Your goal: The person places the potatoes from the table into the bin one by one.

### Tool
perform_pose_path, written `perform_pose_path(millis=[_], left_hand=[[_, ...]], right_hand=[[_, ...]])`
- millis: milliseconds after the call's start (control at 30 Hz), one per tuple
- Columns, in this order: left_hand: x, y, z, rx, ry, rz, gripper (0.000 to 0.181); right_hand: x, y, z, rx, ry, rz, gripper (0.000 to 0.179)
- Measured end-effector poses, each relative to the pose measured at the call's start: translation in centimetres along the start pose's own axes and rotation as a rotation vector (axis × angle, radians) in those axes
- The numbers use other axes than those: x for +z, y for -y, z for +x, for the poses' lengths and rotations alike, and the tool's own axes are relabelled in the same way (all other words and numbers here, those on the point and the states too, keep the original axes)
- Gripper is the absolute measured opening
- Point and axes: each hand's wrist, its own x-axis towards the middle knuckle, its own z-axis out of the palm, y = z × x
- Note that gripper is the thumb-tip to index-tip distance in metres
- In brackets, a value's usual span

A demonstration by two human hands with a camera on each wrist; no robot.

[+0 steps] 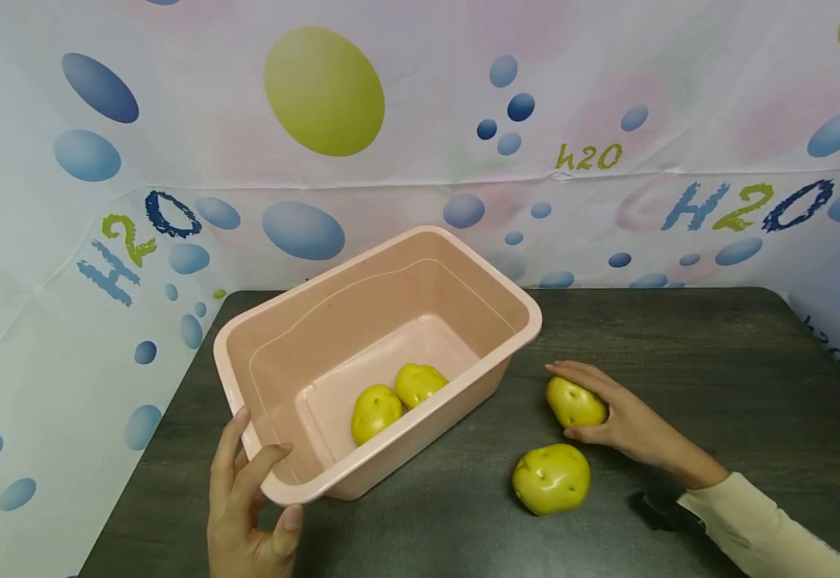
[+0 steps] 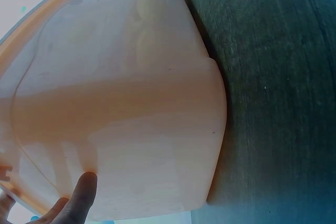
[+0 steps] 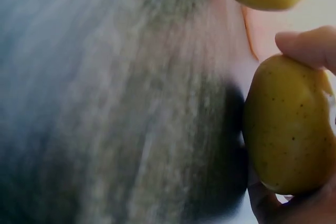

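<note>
A pink plastic basin stands at a slant on the dark table, and two yellow potatoes, one in front of the other, lie on its floor. My left hand grips the rim at the near left corner, with the thumb outside the wall. In the left wrist view, fingertips show against the basin's wall. To the right of the basin, my right hand holds another potato between thumb and fingers. I cannot tell if that potato touches the table. A bigger potato sits just nearer to me.
The dark wooden table runs back to a white sheet printed with blue and green ovals, which also hangs along the left. A small dark object, partly hidden, is by the right sleeve.
</note>
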Motion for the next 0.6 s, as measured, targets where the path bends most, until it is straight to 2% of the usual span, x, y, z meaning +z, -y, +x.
perform_pose_path(millis=[233, 600], left_hand=[[-0.02, 0.08, -0.01, 0.010, -0.003, -0.006, 0.044], [0.10, -0.04, 0.02, -0.002, -0.015, -0.007, 0.043]], right_hand=[[-0.08, -0.12, -0.24, -0.079, -0.003, -0.037, 0.069], [-0.63, -0.18, -0.78, -0.106, -0.029, -0.098, 0.062]])
